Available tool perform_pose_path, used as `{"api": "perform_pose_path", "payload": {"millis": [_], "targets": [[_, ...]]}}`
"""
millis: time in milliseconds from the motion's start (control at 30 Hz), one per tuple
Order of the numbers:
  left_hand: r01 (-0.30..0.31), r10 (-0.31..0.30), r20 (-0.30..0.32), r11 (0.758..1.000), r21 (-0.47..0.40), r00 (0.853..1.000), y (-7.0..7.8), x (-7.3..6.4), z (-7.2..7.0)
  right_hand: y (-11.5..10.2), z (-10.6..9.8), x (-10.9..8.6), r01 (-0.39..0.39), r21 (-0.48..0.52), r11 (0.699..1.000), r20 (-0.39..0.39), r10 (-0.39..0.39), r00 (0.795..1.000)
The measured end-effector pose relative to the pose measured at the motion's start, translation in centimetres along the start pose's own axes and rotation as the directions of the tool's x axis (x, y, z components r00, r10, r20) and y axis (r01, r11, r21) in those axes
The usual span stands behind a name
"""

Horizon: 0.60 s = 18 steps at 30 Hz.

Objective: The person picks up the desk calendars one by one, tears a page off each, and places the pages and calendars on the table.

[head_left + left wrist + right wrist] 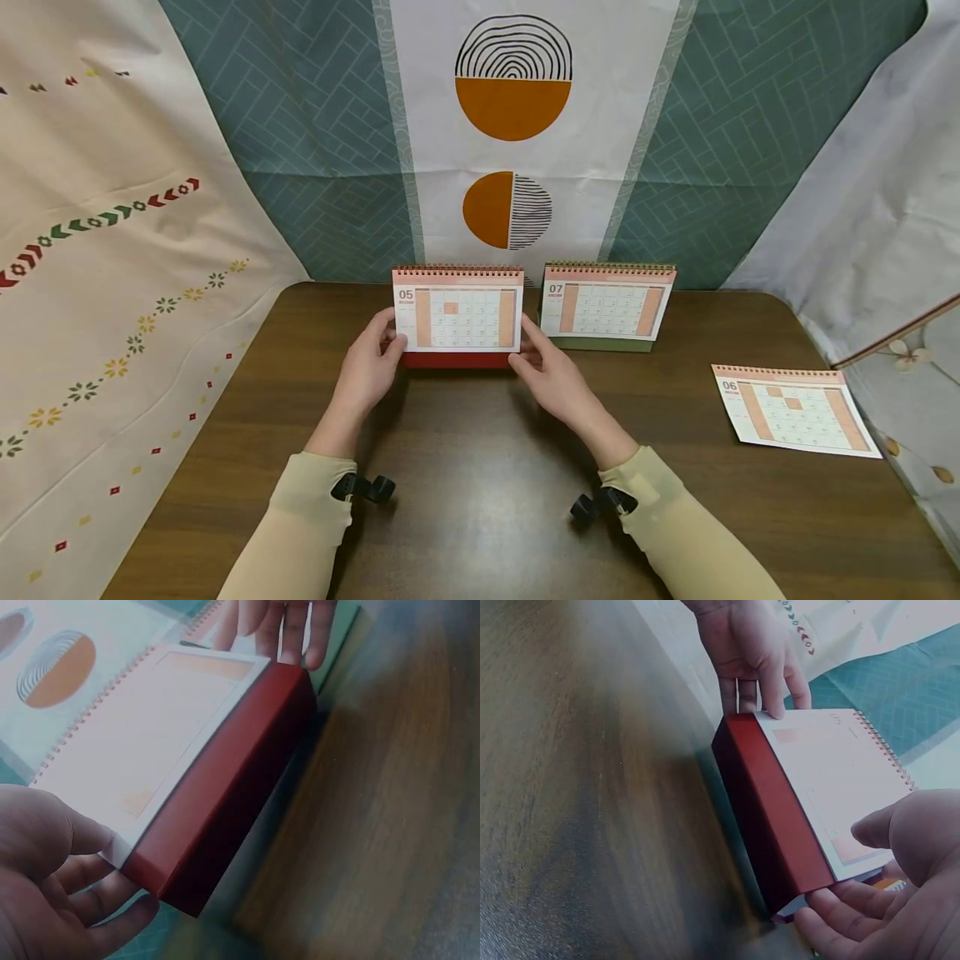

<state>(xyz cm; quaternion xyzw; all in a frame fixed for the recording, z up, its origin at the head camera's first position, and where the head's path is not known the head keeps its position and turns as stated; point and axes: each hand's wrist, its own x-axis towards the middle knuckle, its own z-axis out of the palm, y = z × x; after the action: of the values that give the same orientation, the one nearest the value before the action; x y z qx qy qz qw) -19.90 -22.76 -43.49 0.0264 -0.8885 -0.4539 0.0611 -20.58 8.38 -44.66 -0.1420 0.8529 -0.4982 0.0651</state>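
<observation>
Red-base 05 calendar (468,321) gripped both sides, near table (465,492)'s back edge.
Left hand (370,362) and right hand (557,379) pinch it; green-base 07 calendar (606,307) just beside the latter, cloth (322,125) behind, 06 page (798,412) well apart at right.

Calendar 05 (474,323) left of calendar 07 (606,308)

The head view is evenly lit and fairly sharp, with pale glare on the tabletop (472,508) at lower centre and soft shadows beside the sleeves (296,517). Both wrist views look hazy, the calendar (146,731) washed nearly white.
</observation>
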Motion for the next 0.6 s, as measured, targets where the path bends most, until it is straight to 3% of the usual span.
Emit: {"api": "perform_pose_path", "payload": {"millis": [333, 600], "targets": [[-0.039, 0.053, 0.093, 0.988, -0.151, 0.994, 2.4, -0.9, -1.9, -1.1, -1.4, -1.1, 0.025, 0.040, 0.999, -0.058, -0.023, 0.998], [-0.052, 0.084, 0.127, 0.970, -0.237, 0.988, 4.5, -1.9, -1.9, -1.4, -2.2, -1.7, 0.042, 0.057, 0.997, -0.173, -0.031, 0.984]]}}
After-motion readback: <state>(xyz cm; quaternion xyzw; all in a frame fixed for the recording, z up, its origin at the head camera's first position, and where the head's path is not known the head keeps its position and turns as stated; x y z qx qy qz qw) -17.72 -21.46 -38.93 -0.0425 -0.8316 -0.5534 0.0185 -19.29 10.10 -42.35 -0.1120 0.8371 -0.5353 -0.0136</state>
